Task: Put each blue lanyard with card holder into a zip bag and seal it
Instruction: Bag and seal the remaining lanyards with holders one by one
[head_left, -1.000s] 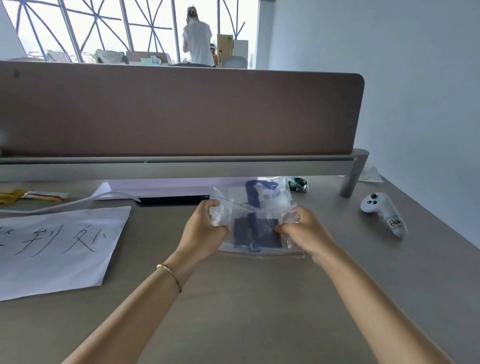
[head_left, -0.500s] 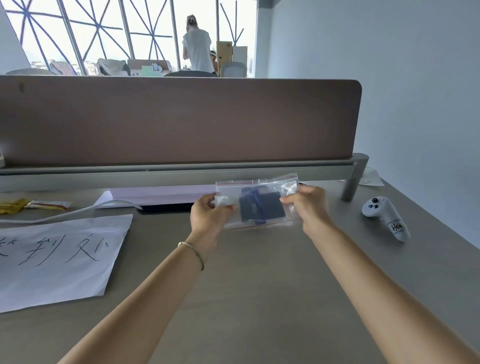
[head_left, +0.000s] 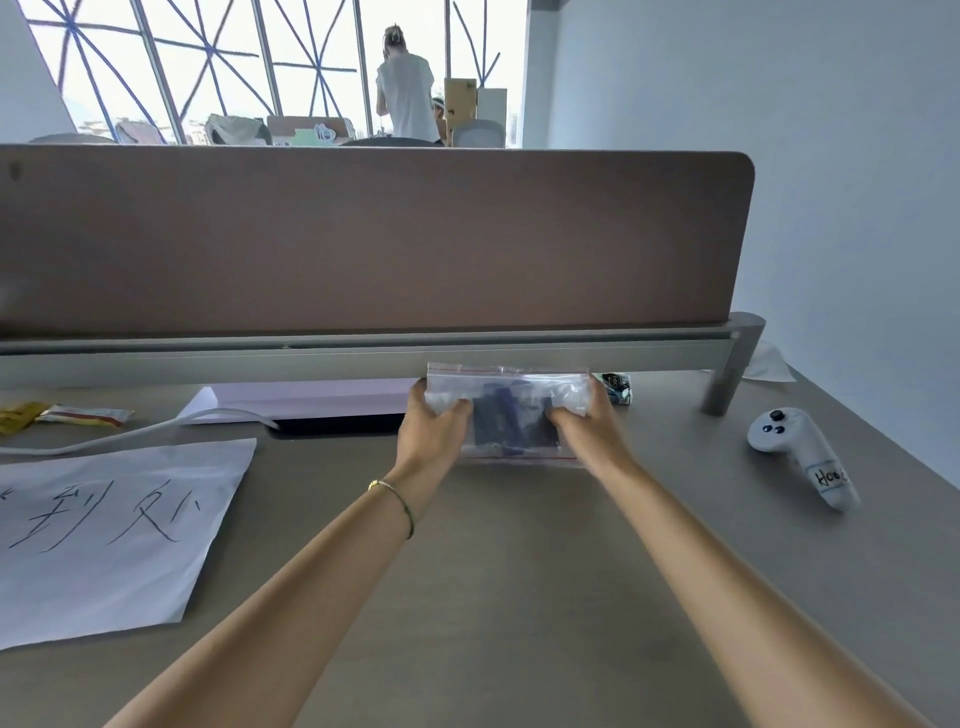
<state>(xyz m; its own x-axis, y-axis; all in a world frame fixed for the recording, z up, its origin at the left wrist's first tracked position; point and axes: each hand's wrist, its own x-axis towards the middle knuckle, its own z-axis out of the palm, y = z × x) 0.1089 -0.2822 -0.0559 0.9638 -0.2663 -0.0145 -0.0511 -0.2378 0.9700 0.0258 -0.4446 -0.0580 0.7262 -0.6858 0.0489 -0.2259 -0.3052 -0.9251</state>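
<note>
A clear zip bag (head_left: 506, 384) with red strip lines holds a blue lanyard with its dark card holder (head_left: 506, 421). It is at the far middle of the desk, just in front of the grey rail. My left hand (head_left: 434, 428) grips the bag's left side and my right hand (head_left: 587, 423) grips its right side. A second red-lined bag edge shows right under it. Whether the zip strip is closed cannot be told.
A brown divider panel on a grey rail (head_left: 363, 353) bounds the desk at the back. A white handwritten paper sheet (head_left: 104, 535) lies at left, with a white cable (head_left: 130, 431) and snack packets (head_left: 78, 414) behind it. A white controller (head_left: 802, 454) lies at right.
Both hands have carried the bag away from me toward the rail, and the crumpled bag now looks flattened and stretched between them.
</note>
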